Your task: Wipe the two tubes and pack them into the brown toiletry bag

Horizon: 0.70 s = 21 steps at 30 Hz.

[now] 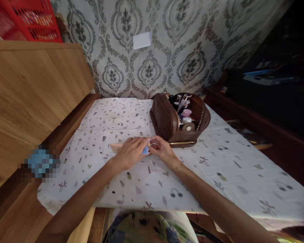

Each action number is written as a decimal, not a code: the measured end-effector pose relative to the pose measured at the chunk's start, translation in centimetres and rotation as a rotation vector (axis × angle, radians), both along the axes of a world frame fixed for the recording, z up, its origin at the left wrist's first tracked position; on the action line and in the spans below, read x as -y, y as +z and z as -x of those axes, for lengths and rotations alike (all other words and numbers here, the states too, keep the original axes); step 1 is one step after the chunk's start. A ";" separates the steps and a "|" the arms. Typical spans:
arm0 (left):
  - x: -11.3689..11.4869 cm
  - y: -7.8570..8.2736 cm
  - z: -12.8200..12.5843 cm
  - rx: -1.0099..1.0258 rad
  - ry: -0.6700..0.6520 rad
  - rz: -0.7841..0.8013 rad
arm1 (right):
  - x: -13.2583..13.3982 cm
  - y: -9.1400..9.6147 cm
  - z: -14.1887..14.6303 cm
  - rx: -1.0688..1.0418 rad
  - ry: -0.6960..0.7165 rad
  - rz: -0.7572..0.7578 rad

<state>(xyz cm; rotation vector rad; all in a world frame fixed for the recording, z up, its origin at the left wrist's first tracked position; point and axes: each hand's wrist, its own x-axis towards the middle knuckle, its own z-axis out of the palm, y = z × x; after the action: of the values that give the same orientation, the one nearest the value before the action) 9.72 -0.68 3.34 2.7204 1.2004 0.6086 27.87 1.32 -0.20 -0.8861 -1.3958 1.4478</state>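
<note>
In the head view, my left hand lies over a flat peach-coloured item, whose end sticks out to the left beneath the fingers. A small blue piece shows between my two hands; whether it belongs to the peach item I cannot tell. My right hand is closed in a pinch at the right end of this item, beside the blue piece. Just behind the right hand stands an unzipped brown cosmetic bag. Bottles, a pink-lidded jar and a white-lidded jar are inside it.
A printed white cloth covers the table. A wooden panel borders the left side, with a red basket above it. Patterned wallpaper rises behind. Dark furniture stands at the right.
</note>
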 end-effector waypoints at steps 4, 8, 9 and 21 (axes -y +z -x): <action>-0.2 -0.6 3.2 -0.054 0.125 0.045 | 0.0 0.0 -0.1 0.007 -0.025 -0.001; 0.2 -0.6 7.5 -0.018 0.212 0.079 | 0.0 0.1 -0.1 0.034 -0.022 -0.020; 0.3 -0.6 8.4 0.013 0.228 0.090 | 0.0 0.1 -0.1 0.042 -0.020 -0.018; 3.4 -1.7 10.3 -0.236 0.312 -0.115 | -0.3 -0.9 -0.1 0.100 0.007 0.093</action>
<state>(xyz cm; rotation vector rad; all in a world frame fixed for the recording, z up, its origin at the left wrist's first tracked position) -0.63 -4.12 1.66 2.7815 1.7181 0.4021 27.99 1.62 -1.14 -1.0257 -1.4158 1.5014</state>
